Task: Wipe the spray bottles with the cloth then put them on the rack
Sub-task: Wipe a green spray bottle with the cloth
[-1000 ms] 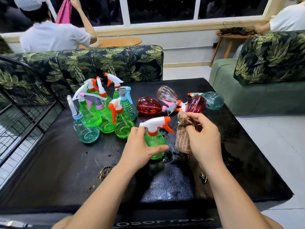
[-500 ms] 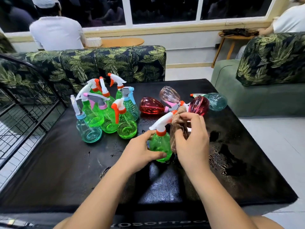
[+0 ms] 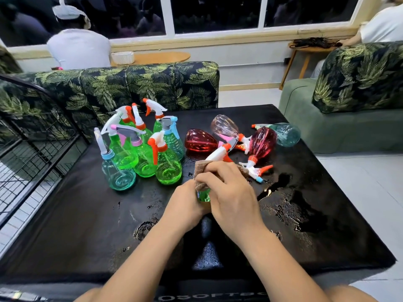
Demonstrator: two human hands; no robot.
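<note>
1. One green spray bottle (image 3: 204, 196) stood near the middle of the black surface (image 3: 87, 225), tilted, with its white and orange trigger head pointing up and away from the person.
2. Only a sliver of its green body showed between the two hands.
3. A brown cloth (image 3: 201, 171) was wrapped over the bottle's neck and shoulder, just below the trigger head.
4. The right hand (image 3: 231, 192) had its fingers curled round the cloth and pressed it against the bottle.
5. The left hand (image 3: 185, 203) gripped the bottle's lower body from the left; its fingertips were hidden under the right hand.
6. Just left of the hands, a cluster of upright spray bottles (image 3: 144, 158), green and blue-green, stood close together.
7. Four more bottles lay on their sides behind the hands: a red bottle (image 3: 199, 140), a pale pink bottle (image 3: 224, 125), a dark pink bottle (image 3: 261, 141) and a blue-green bottle (image 3: 286, 134).
8. Water patches (image 3: 294, 203) glistened on the surface to the right of the hands.
9. A black wire rack (image 3: 32, 144) stood at the left edge of the surface.
10. A leaf-print sofa (image 3: 130, 83) ran behind the surface, with a person in white (image 3: 78, 49) beyond it.
</note>
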